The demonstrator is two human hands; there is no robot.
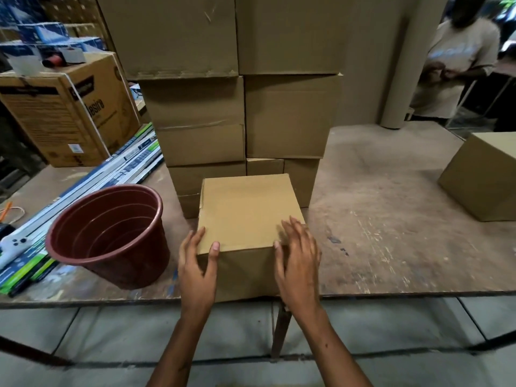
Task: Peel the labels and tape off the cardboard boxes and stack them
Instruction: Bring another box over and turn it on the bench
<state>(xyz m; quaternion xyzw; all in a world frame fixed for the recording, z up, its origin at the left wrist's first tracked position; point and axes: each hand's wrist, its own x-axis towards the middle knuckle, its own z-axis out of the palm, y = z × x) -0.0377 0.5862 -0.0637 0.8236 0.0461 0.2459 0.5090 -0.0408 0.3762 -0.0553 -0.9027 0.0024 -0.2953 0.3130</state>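
Small cardboard box [245, 210] sits at the table [391, 219] front edge, just before the stacked boxes [240, 115]. Left hand [196, 270] grips its near-left corner, thumb on top, fingers down the side. Right hand [297, 259] lies on the near-right corner, fingers straight and spread. Red-brown bucket [111, 236] stands just left; another box [483, 177] far right.

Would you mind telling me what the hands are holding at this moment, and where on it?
The cardboard box at the table's near edge: the left hand grips its near-left corner, thumb on top, and the right hand lies over its near-right corner, fingers spread on top.
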